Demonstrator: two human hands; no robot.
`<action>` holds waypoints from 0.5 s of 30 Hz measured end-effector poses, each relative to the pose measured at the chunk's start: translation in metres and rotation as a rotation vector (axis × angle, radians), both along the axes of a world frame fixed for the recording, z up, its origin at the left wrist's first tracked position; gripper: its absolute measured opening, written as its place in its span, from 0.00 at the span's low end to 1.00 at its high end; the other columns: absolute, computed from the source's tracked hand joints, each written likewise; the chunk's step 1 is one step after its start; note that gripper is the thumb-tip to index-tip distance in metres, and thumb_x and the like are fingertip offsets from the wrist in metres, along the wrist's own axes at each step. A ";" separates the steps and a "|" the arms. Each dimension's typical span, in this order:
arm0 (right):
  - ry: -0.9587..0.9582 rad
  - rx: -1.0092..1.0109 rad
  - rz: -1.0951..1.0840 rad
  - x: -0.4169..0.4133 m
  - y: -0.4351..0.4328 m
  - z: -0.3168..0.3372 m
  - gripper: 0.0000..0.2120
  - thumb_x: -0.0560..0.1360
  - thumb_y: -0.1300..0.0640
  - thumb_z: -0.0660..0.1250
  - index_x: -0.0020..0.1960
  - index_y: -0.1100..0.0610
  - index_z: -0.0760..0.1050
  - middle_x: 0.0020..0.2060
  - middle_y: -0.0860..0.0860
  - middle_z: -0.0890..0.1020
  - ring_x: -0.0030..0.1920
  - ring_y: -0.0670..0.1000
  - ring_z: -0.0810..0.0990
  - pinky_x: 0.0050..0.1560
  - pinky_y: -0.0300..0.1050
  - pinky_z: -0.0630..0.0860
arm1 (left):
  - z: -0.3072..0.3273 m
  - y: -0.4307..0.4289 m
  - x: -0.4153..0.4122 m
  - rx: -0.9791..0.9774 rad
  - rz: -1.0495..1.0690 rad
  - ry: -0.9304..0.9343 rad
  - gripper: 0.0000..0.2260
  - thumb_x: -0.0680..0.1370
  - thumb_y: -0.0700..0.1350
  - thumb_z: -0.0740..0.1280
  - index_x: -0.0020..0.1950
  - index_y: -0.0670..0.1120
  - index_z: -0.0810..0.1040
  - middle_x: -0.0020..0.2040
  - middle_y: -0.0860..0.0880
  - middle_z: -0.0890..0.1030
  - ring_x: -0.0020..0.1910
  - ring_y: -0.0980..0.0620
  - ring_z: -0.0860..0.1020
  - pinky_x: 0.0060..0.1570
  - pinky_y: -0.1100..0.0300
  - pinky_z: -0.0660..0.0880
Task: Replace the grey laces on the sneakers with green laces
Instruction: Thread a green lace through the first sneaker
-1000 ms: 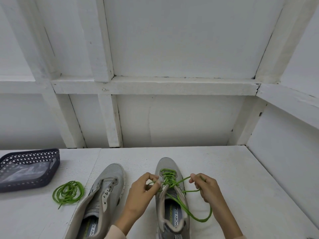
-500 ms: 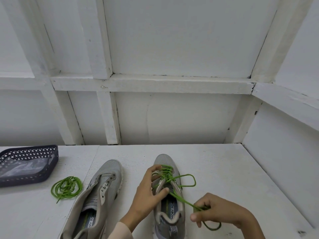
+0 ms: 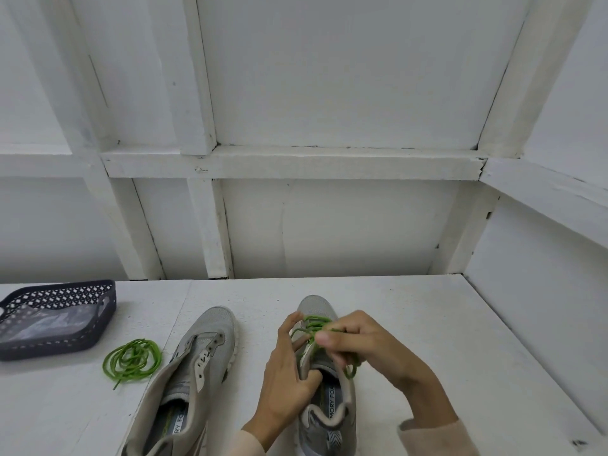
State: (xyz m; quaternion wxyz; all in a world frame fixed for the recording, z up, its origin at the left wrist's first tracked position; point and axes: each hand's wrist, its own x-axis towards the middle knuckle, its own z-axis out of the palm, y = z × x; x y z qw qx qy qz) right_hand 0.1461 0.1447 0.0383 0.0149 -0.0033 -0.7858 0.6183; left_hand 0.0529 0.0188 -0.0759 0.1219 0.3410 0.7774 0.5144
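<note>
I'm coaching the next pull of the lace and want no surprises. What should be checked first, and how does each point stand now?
1. Left hand steadies the part-laced sneaker: ok.
2. Right hand pinches the green lace: ok.
3. Lace tip lined up with next eyelet: cannot tell, fingers hide it.
4. Lace free of tangles: cannot tell.
5. Other sneaker laced: not ok, eyelets bare.
6. Spare green lace lies loose on the table: ok.

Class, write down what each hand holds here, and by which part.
The right hand pinches the green lace near the upper eyelets; the left hand grips the laced sneaker by the edge of its opening.
</note>
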 end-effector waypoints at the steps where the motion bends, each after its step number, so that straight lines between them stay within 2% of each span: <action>1: 0.034 -0.024 0.003 -0.002 0.000 0.003 0.20 0.74 0.51 0.65 0.26 0.56 0.68 0.23 0.49 0.67 0.26 0.44 0.63 0.31 0.33 0.61 | -0.001 0.000 -0.001 -0.009 0.002 0.001 0.40 0.64 0.46 0.64 0.69 0.70 0.49 0.54 0.68 0.79 0.48 0.62 0.79 0.45 0.69 0.70; 4: 0.176 -0.166 0.006 -0.007 -0.001 0.012 0.21 0.72 0.49 0.67 0.25 0.55 0.66 0.23 0.49 0.66 0.27 0.48 0.63 0.32 0.38 0.61 | -0.005 0.000 -0.003 -0.026 0.015 -0.009 0.40 0.63 0.47 0.64 0.66 0.74 0.48 0.52 0.64 0.81 0.45 0.58 0.79 0.43 0.65 0.71; 7: 0.286 -0.360 0.033 -0.009 0.000 0.021 0.22 0.70 0.49 0.69 0.24 0.54 0.64 0.22 0.49 0.65 0.26 0.49 0.63 0.32 0.39 0.62 | -0.007 0.001 -0.004 -0.027 0.009 0.008 0.38 0.63 0.49 0.63 0.66 0.72 0.49 0.58 0.63 0.80 0.53 0.58 0.79 0.49 0.61 0.72; 11: 0.293 -0.322 0.039 -0.014 -0.005 0.030 0.18 0.71 0.54 0.65 0.23 0.53 0.66 0.22 0.47 0.66 0.26 0.48 0.63 0.33 0.37 0.64 | -0.005 0.004 -0.007 -0.033 0.004 0.070 0.35 0.65 0.54 0.66 0.64 0.74 0.51 0.58 0.63 0.78 0.56 0.68 0.74 0.60 0.53 0.71; 13: 0.274 -0.306 0.046 -0.016 -0.008 0.033 0.18 0.71 0.53 0.64 0.24 0.53 0.66 0.22 0.48 0.66 0.26 0.49 0.62 0.33 0.36 0.64 | -0.006 0.008 -0.010 -0.039 -0.004 0.071 0.34 0.66 0.63 0.70 0.65 0.70 0.55 0.58 0.63 0.77 0.56 0.64 0.75 0.60 0.51 0.72; 15: 0.267 -0.298 0.050 -0.017 -0.011 0.036 0.19 0.71 0.53 0.64 0.24 0.54 0.65 0.22 0.48 0.65 0.26 0.49 0.61 0.32 0.37 0.63 | -0.009 0.013 -0.012 -0.068 -0.011 0.090 0.38 0.62 0.72 0.72 0.66 0.65 0.59 0.57 0.63 0.77 0.56 0.61 0.76 0.58 0.52 0.74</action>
